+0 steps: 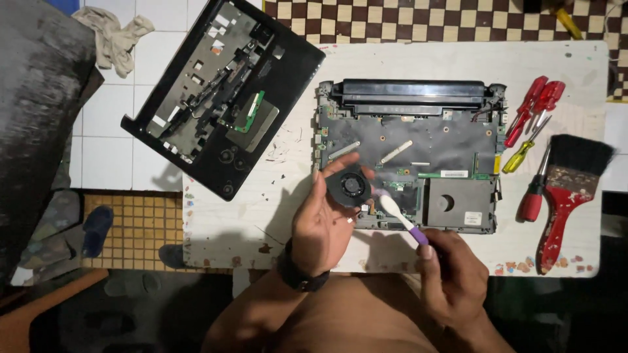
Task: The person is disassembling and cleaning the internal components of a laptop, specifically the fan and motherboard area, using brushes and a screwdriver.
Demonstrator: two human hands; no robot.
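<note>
A small black cooling fan (351, 185) is held in the left hand (322, 225), fingers curled around its rim, above the lower left corner of the opened laptop base (409, 153) on the white table (261, 202). A white-and-purple toothbrush (400, 216) is clasped by the right hand (451, 278), fist closed about the handle. The brush's long axis runs up and leftward from that grip, its head lying just beside the fan's right edge. Contact between bristles and fan cannot be determined. The handle's lower end is hidden inside the fist; the fan's underside is concealed.
</note>
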